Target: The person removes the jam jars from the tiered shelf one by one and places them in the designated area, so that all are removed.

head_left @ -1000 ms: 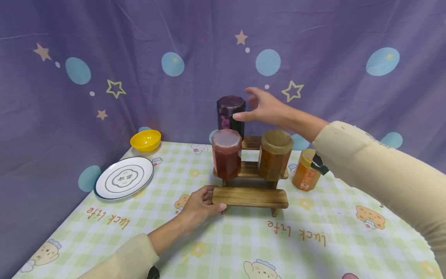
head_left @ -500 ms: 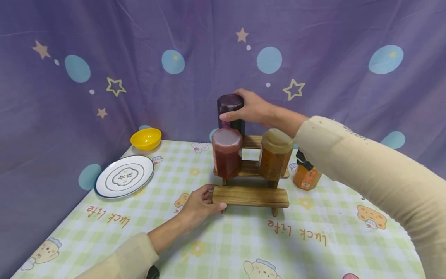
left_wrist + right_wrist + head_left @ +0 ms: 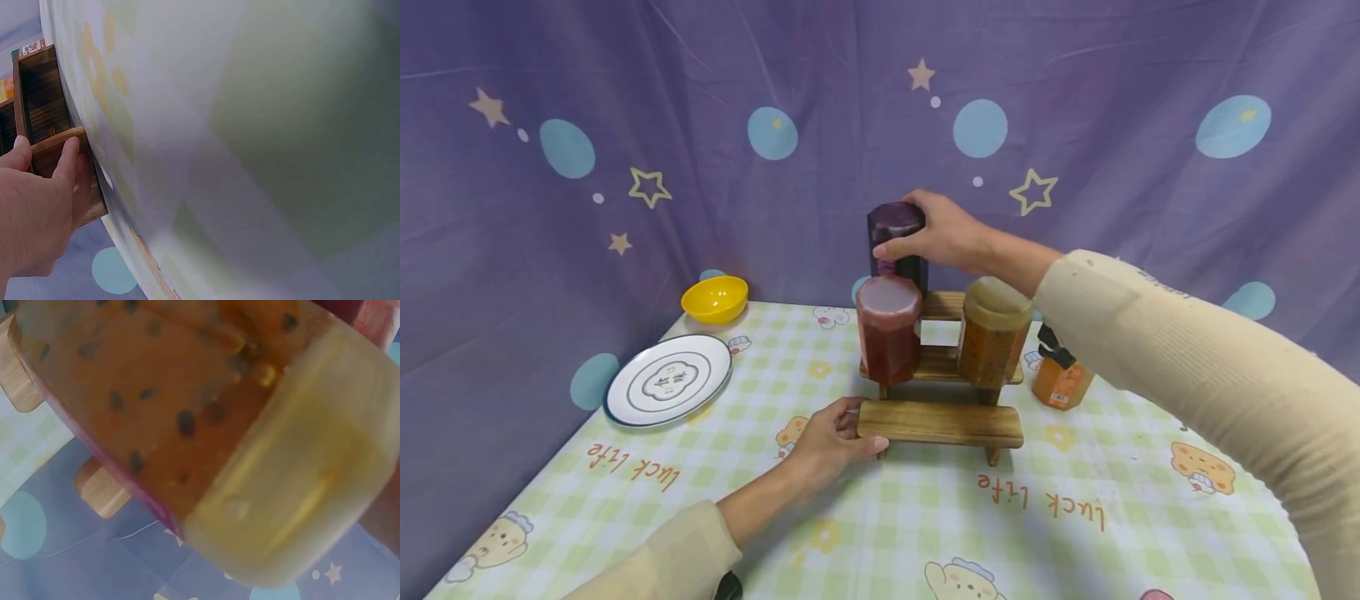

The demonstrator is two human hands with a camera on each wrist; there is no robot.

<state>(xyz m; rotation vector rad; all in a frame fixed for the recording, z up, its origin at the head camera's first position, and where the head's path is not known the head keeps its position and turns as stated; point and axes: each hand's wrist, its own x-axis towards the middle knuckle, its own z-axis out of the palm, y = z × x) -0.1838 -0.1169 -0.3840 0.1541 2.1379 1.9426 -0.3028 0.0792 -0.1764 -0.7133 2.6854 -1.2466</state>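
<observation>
A three-step wooden rack (image 3: 942,423) stands on the table. My left hand (image 3: 823,450) grips the left end of its lowest step, thumb in front and fingers behind, as the left wrist view (image 3: 47,194) also shows. On the top step is a dark purple jar (image 3: 883,229); my right hand (image 3: 943,232) holds it near the lid, thumb in front. The middle step carries a red jar (image 3: 889,333) at left and an amber jar (image 3: 992,337) with dark seeds at right. That amber jar (image 3: 156,406) fills much of the right wrist view, where my right hand is mostly hidden.
To the right of the rack stands an orange jar (image 3: 1062,385), partly behind the right sleeve (image 3: 1150,325). A white plate (image 3: 632,404) and a yellow bowl (image 3: 715,300) lie at the left. A purple curtain (image 3: 827,75) hangs behind the checkered tablecloth (image 3: 760,533).
My right hand has moved left onto the dark purple jar and taken hold of it; over the last half second it has stayed there. The left hand has kept its grip on the rack.
</observation>
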